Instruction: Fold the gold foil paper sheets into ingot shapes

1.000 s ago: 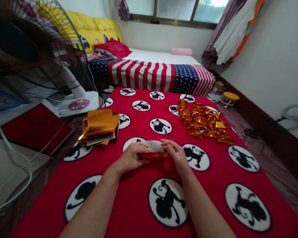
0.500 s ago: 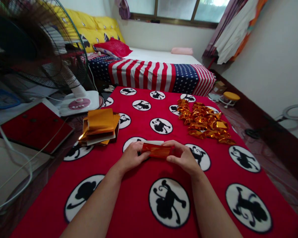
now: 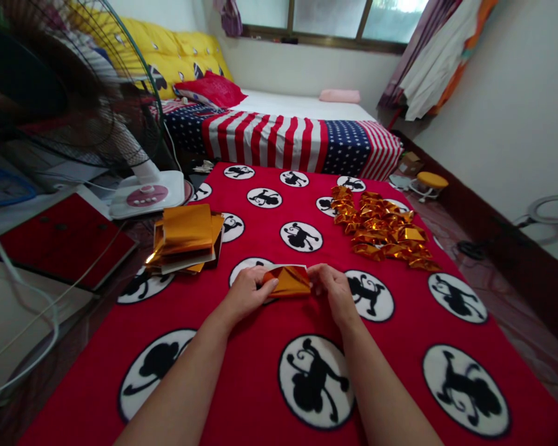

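Between my hands is a sheet of gold foil paper [image 3: 288, 282], partly folded, with a white edge showing along its far side. My left hand [image 3: 250, 290] grips its left end, thumb on top and fingers behind. At the right end, my right hand [image 3: 331, 287] has its thumb and fingertips closed on the paper's edge. To the left lies a loose stack of flat gold foil sheets [image 3: 188, 230]. Farther off on the right sit several folded gold foil pieces [image 3: 384, 226], grouped in rows.
A red cloth with monkey prints [image 3: 279, 344] covers the surface before me. An electric fan [image 3: 144, 189] stands at the left, near a red panel [image 3: 56, 235]. Beyond is a bed with a striped cover [image 3: 270, 137]. A yellow stool [image 3: 432, 179] is on the floor at right.
My right hand has shifted slightly left along the paper. A slanted fold now shows on the foil, which looks brighter and shorter than before. My left hand keeps its hold.
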A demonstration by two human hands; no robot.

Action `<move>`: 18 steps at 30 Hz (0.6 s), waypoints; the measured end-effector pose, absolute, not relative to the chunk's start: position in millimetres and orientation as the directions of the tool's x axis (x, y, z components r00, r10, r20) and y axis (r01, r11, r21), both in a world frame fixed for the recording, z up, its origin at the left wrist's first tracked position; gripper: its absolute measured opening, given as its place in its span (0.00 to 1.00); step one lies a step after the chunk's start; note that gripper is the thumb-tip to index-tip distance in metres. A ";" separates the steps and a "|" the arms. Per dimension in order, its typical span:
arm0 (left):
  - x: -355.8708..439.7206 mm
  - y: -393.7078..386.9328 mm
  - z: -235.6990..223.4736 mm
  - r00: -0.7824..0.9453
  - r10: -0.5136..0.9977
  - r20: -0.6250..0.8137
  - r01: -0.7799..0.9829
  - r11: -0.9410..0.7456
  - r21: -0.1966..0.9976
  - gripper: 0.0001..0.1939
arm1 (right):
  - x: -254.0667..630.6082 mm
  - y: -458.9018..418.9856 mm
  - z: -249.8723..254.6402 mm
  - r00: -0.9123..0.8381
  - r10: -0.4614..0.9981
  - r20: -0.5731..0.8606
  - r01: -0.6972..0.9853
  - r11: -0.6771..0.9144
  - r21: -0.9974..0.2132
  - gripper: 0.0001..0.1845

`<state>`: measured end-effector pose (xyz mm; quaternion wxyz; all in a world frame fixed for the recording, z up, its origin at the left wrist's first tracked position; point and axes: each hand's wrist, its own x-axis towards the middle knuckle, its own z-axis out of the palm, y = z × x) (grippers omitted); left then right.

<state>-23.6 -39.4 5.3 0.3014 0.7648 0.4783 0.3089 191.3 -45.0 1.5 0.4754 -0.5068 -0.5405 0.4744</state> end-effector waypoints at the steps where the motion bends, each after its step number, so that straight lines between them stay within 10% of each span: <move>1: -22.6 -39.7 5.1 0.321 0.929 0.185 0.572 -0.345 0.744 0.15 | 192.3 -44.7 1.3 -0.043 0.999 0.020 0.101 0.024 -0.995 0.21; 18: -14.9 -37.1 -17.4 0.006 0.928 0.372 0.742 -0.254 0.621 0.08 | 173.1 -40.0 -8.9 0.209 0.960 0.187 0.658 0.004 -0.753 0.08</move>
